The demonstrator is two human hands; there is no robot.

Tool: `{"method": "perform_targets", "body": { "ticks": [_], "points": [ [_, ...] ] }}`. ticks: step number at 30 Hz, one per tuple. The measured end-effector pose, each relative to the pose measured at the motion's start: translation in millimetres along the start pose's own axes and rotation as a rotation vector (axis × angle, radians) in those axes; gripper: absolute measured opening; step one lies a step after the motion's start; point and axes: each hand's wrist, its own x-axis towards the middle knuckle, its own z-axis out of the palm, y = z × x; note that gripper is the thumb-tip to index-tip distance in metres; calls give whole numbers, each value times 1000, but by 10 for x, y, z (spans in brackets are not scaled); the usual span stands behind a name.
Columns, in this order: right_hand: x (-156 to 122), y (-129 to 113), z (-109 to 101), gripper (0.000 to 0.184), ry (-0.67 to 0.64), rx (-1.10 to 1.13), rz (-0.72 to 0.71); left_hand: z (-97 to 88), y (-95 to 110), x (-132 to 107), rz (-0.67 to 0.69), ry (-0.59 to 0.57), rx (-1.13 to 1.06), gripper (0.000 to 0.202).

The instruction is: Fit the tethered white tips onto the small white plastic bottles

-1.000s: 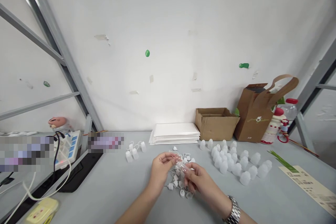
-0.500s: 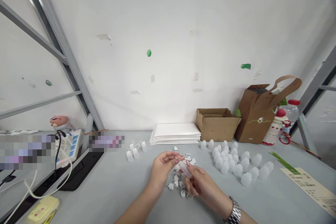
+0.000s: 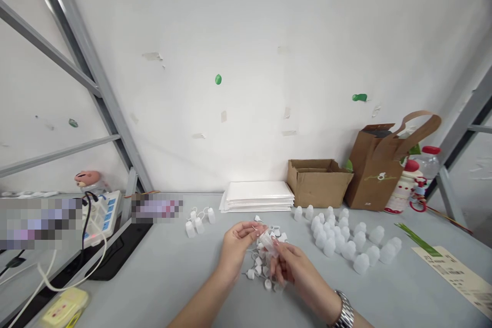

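Observation:
My left hand [image 3: 237,242] pinches a small white cap with a thin loop at its fingertips, just above a pile of small white caps [image 3: 265,261] on the grey table [image 3: 172,277]. My right hand [image 3: 289,265], with a metal watch at the wrist, is closed round a small translucent bottle [image 3: 267,240] whose top points toward the left hand's fingertips. The two hands nearly touch over the pile.
Several translucent bottles [image 3: 348,240] stand in a group to the right. Three capped bottles [image 3: 198,219] sit at the left. Behind lie a stack of white sheets [image 3: 258,195], an open cardboard box [image 3: 317,181], a brown paper bag [image 3: 378,166] and a power strip [image 3: 100,214].
The right hand turned the bottle and brought it nearer the left hand's fingertips. The left hand has hardly moved.

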Motion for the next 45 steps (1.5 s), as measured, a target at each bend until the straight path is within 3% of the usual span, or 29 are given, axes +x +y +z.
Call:
{"method": "perform_targets", "body": {
  "ticks": [4,11,18,21,28,30,35,45],
  "points": [
    [14,-29,-8,44,100,-62,-73,0,-16,8,47,51,46,22],
    [-6,24,-3,52,-2,-124,10,32,83,-26,18,18,39,25],
    [39,38,-10,49,196,-263,-152,29,78,-29,25,31,25,23],
    [25,27,-19,46,106,-235,-120,20,67,-24,29,-3,14,23],
    [-20,-8,-11,47,-104,86,37,24,81,-39,68,-52,-5,22],
    [-18,-13,-4,47,-91,80,26,30,98,-52,70,-41,6,22],
    [10,-25,-6,40,24,-128,-162,41,97,-63,74,2,7,19],
    [-1,31,-46,46,-117,106,-20,68,75,-56,67,-22,31,24]
  ]
}}
